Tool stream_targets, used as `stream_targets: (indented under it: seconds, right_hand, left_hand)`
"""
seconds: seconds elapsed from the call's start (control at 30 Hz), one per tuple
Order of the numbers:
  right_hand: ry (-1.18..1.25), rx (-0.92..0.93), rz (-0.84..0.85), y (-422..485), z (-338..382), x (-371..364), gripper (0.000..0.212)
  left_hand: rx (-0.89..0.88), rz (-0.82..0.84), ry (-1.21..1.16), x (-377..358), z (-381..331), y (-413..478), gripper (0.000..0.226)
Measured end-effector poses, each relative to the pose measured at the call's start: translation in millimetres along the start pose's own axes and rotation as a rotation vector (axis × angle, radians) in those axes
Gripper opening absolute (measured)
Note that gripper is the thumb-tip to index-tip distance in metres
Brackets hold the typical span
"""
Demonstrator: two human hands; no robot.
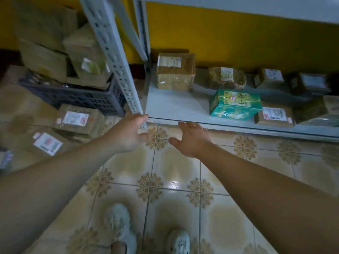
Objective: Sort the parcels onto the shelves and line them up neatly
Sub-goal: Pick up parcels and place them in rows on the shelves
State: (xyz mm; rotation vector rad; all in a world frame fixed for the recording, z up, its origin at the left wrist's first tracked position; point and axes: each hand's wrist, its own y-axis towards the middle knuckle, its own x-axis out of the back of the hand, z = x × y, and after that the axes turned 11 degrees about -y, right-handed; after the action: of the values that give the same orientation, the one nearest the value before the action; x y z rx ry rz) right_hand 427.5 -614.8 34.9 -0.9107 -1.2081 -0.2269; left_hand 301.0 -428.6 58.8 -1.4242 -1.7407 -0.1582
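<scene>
The low grey shelf (174, 107) carries several parcels: a taped brown box (175, 74) at the back left, a wrapped brown bundle (226, 78) beside it, a green box (235, 104) nearer the front, and a flat brown parcel (274, 117) at the front edge. My left hand (128, 133) and my right hand (191, 138) are both stretched out, fingers straight, empty, just short of the shelf's front edge. More labelled brown parcels (77, 119) lie on the floor at left.
A perforated grey shelf post (117, 57) stands just above my left hand. Behind it a dark plastic crate (77, 97) holds cardboard boxes (88, 59). An upper shelf board (238, 6) overhangs. Patterned floor tiles (176, 173) and my white shoes (120, 222) are below.
</scene>
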Motion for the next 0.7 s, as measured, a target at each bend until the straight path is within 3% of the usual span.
stream_targets:
  seconds: [0.2, 0.37, 0.5, 0.7]
  right_hand:
    - [-0.060, 0.136, 0.052, -32, 85, 28, 0.079]
    - [-0.176, 0.194, 0.101, -22, 185, 20, 0.077]
    - [-0.220, 0.226, 0.101, -8, 283, 11, 0.076]
    - [-0.226, 0.287, 0.135, 10, 433, 5, 0.078]
  left_hand:
    - [0.156, -0.060, -0.033, 54, 79, -109, 0.066]
    - [0.403, -0.187, -0.174, 97, 181, -172, 0.064]
    - [0.370, -0.270, -0.248, 131, 262, -210, 0.054]
    - [0.444, -0.262, -0.282, 189, 380, -256, 0.068]
